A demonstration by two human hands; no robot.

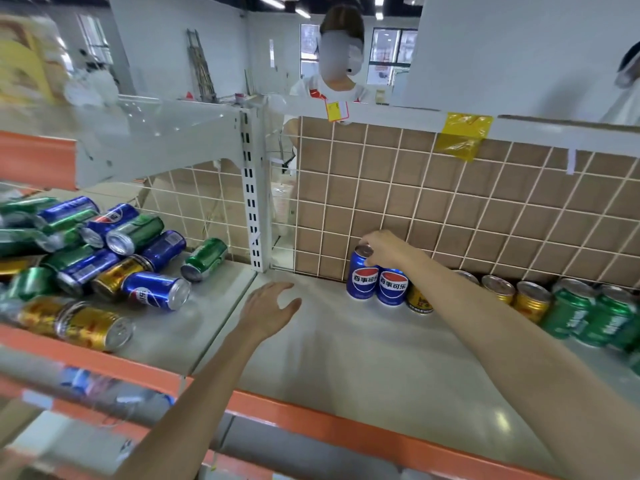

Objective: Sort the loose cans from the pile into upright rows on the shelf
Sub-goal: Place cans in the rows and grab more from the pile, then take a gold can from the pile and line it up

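A pile of loose cans (86,258), blue, green and gold, lies on its sides on the left shelf section. On the right section an upright row runs along the back grid: two blue cans, several gold cans (498,289) and green cans (571,306). My right hand (384,249) grips the top of the leftmost blue can (362,277), which stands upright beside the second blue can (393,287). My left hand (270,306) hovers over the shelf (346,358) with fingers spread, holding nothing.
A white slotted upright post (252,202) divides the two sections. A wire grid with brown backing (450,209) closes the back. An orange front lip (329,424) edges the shelf. A person (341,64) stands behind the shelving. An upper shelf (104,140) overhangs the pile.
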